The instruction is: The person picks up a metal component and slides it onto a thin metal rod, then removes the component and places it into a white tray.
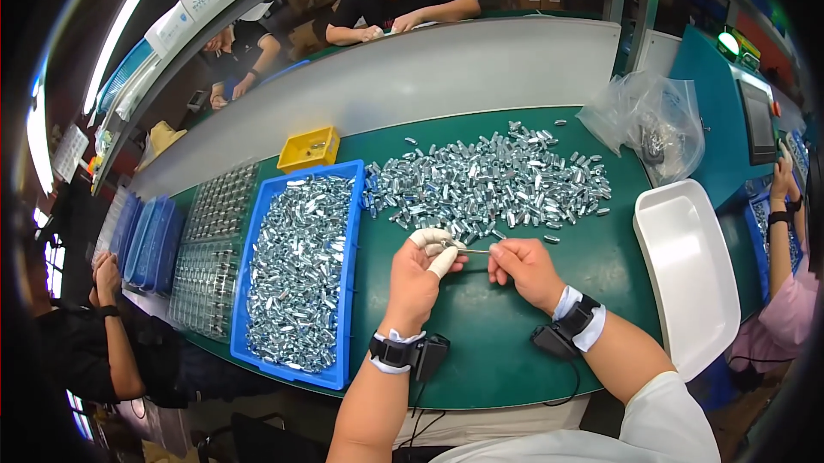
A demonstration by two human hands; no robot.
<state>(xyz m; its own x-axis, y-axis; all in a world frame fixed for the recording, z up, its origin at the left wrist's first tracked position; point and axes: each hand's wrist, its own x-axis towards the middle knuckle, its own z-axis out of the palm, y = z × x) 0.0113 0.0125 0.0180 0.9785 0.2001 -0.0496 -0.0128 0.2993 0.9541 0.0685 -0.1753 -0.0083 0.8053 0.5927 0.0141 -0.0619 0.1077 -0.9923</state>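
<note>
My left hand [414,278], with white finger covers on thumb and forefinger, pinches a small silvery metal part [447,244] that is mostly hidden by the fingertips. From the right, my right hand [525,270] grips a thin metal rod [474,251] between thumb and fingers; its far end meets the part in the left hand. Just beyond both hands, a wide heap of small shiny metal cylinders [498,180] is spread over the green tabletop [506,351]. More such cylinders fill a blue tray [351,291] left of my left hand.
Clear plastic trays [204,287] with rows of parts lie at the left, beside stacked blue trays [154,244]. A yellow bin [309,151] stands behind the blue tray. At right are a white tub [687,270], a plastic bag [648,120] and a machine. Co-workers sit around.
</note>
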